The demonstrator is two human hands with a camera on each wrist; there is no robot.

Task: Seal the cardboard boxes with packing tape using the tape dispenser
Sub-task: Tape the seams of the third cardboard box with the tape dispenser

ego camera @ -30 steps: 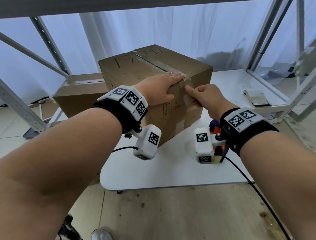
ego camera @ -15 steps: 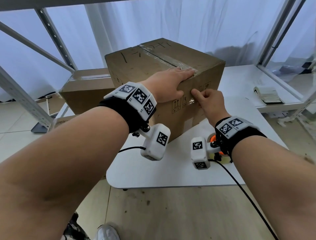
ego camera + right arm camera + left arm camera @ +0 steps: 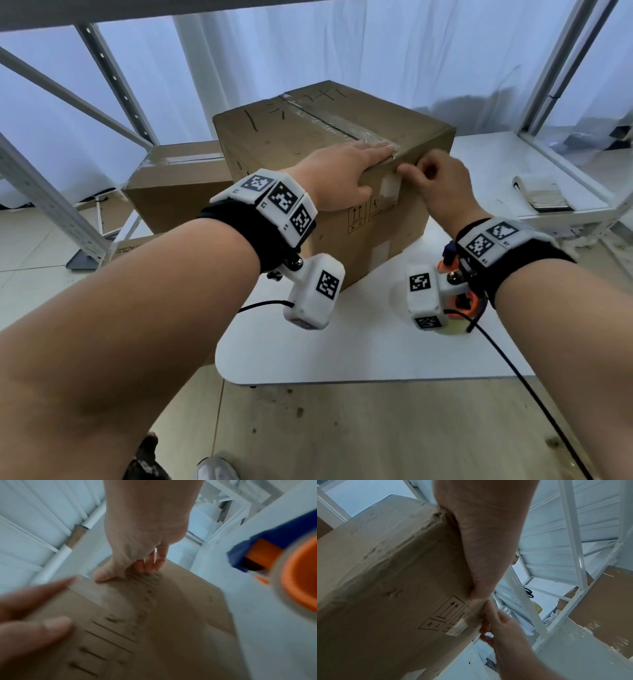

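My left hand (image 3: 337, 171) lies flat on the taped cardboard box (image 3: 308, 144) at frame centre; my right hand (image 3: 436, 185), fingers curled, thumbs the tape end (image 3: 388, 188) down. The tape dispenser (image 3: 283, 566) sits lower right. Light pressure could leave that end lifting.

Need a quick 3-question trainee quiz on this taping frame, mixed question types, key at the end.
1. True or false: the left hand lies flat on top of the front box.
2. Where is the tape dispenser? A) in the right hand B) on the white table, below the right wrist C) on the rear box
3. Fill in: clear tape runs along the front box's top ____.

Key: 1 true; 2 B; 3 seam
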